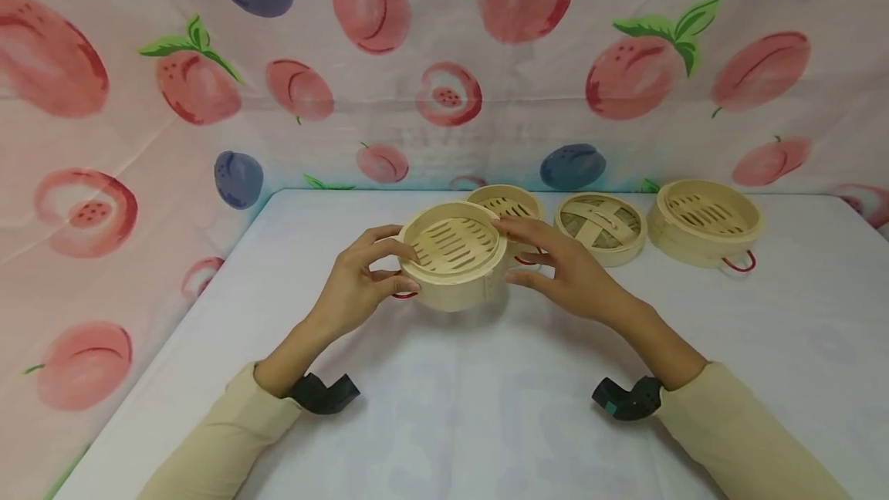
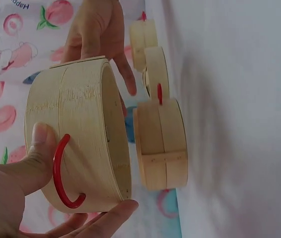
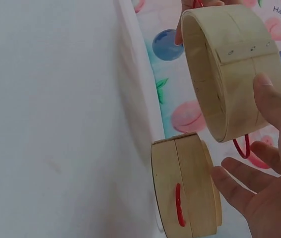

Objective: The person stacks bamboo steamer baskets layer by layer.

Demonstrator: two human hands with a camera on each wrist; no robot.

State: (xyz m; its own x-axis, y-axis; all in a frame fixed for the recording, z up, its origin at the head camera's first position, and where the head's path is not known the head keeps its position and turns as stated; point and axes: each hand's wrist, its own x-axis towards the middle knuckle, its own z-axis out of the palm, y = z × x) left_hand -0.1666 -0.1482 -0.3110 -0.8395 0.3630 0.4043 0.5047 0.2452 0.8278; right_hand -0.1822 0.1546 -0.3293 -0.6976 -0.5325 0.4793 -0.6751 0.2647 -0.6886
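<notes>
Held up off the table is a round bamboo steamer basket (image 1: 454, 295) with a slatted base and red handles. My left hand (image 1: 357, 276) grips its left side, the thumb beside a red handle (image 2: 58, 173) and fingers at the rim and lower edge. On the opposite side, my right hand (image 1: 566, 268) holds the rim lightly, index finger at the top and thumb against the wall (image 3: 252, 74). Its other fingers spread apart from the basket; the wall partly hides the index finger in the right wrist view. Behind stands another steamer basket (image 1: 503, 197), partly covered.
To the right on the white table (image 1: 444, 423) sit a woven steamer lid (image 1: 600, 230) and a taller steamer basket (image 1: 694, 241) with a red handle. A fruit-patterned cloth (image 1: 486, 153) hangs along the back and left.
</notes>
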